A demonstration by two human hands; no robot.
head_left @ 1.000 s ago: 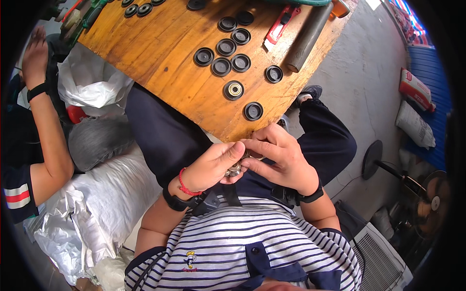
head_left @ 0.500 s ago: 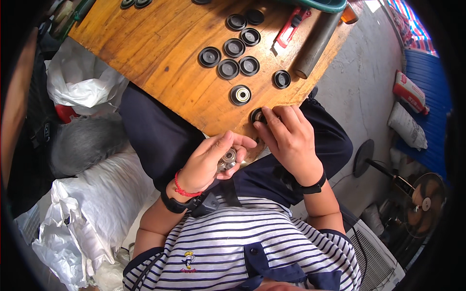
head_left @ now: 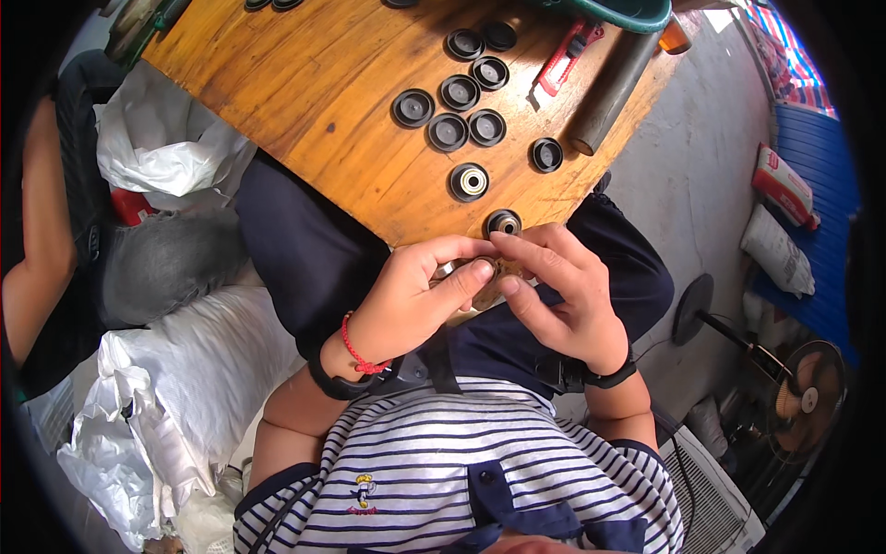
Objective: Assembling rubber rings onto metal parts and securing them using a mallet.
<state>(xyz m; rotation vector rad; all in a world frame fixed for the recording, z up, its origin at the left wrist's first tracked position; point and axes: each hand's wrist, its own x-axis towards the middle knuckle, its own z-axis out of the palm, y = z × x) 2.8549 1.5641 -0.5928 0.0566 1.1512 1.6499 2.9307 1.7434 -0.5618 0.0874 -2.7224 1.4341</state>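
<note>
My left hand (head_left: 415, 286) is curled at the table's near corner, closed around small metal ball bearings that its fingers now mostly hide. My right hand (head_left: 563, 291) meets its fingertips, thumb and forefinger apart, with nothing visible held between them. Just beyond the fingertips, a black round cap (head_left: 490, 224) sits on the wood with a ball bearing (head_left: 505, 222) in it. Farther in lies another black cap (head_left: 455, 185) with a shiny bearing (head_left: 472, 181) seated at its middle. Several bare black caps (head_left: 448, 131) are grouped beyond, and a single cap (head_left: 546, 154) lies to the right.
The wooden table (head_left: 305, 111) ends in a corner before me. On it lie a red utility knife (head_left: 565, 63), a dark tube (head_left: 614, 92) and a green basin (head_left: 637, 13). White sacks (head_left: 212, 360) and another person's arm (head_left: 41, 212) are at left; a fan (head_left: 805, 397) stands right.
My right hand has left the near cap, where a bearing now shows, and come back to my left. My left fingers have turned over, covering the bearings. The view has shifted slightly.
</note>
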